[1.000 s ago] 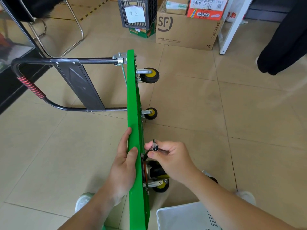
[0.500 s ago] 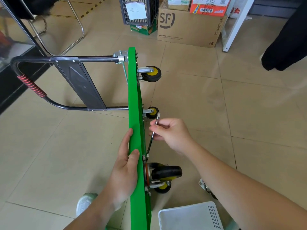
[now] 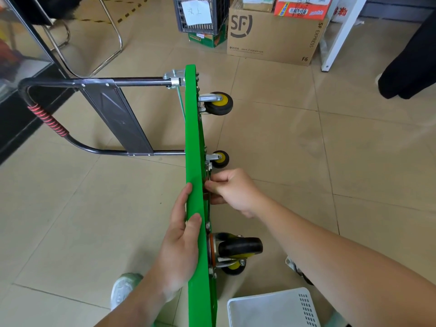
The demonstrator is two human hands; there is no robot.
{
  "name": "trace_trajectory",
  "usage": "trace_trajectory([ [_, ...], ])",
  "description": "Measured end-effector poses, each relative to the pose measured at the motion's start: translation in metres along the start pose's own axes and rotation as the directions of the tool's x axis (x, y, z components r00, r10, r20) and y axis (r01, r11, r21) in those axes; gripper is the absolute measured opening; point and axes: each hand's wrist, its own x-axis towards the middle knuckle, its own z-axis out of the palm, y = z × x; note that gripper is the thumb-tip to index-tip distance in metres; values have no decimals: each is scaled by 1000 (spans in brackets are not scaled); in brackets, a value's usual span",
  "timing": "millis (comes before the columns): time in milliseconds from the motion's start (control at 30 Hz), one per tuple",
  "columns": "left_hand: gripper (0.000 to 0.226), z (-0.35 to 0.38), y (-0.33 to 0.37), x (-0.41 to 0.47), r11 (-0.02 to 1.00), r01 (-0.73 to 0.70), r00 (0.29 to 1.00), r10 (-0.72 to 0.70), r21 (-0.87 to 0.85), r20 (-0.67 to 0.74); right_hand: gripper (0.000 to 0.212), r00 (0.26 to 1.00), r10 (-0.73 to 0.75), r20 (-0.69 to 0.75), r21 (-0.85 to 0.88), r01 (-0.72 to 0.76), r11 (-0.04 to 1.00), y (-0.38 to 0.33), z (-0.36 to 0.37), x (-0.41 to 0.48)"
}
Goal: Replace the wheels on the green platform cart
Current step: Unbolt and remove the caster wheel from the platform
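green cart [image 3: 194, 161] is standing on its long edge on the tile floor [image 3: 330, 173], wheels pointing right, handle [image 3: 47, 119] sticking out left. your left hand [image 3: 181, 239] is gripping the top edge, thumb on the rim. your right hand [image 3: 233, 190] is curling round a slim metal tool [image 3: 208, 171] against the underside, between the small caster [image 3: 220, 158] and the big black caster [image 3: 239, 247]. open tile is lying to the right. white basket [image 3: 271, 308] is sitting near the close end, cardboard box [image 3: 271, 36] well past the far end.

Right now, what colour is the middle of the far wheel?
The far wheel has a yellow middle inside a black tyre; the head view shows it.
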Motion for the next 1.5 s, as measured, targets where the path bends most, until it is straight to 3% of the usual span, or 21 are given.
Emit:
trace_trajectory([
  [133,55,0,1,0,1000,9,1000,-9,1,4,25,993,-115,41,-6,115,993,-7,4,-27],
  [467,56,0,3,-1,1000,2,1000,-2,30,-8,35,961,-252,-113,-16,252,968,7,14,-112],
  [800,57,1,5,-3,999,11,1000,-10,51,-18,24,904,-346,-252,-75,338,938,10,5,-106],
  [967,56,0,5,-3,998,18,1000,-18,58,-6,22,884,-371,-283,32,395,918,-2,-11,-90],
  [1133,57,0,5,-2,998,20,1000,-20,51,-2,19,973,-172,-151,16,176,984,-13,-20,-39],
  [1300,54,1,4,-1,999,13,1000,-13,29,-11,8,998,-7,-70,13,7,1000,-4,-12,4],
  [1400,50,2,4,-1,1000,0,1000,1,14,-18,26,994,109,-17,42,-109,993,0,-5,13],
  [1500,55,2,5,-1,1000,0,1000,0,6,-19,27,994,105,-14,40,-104,994,1,0,9],
])
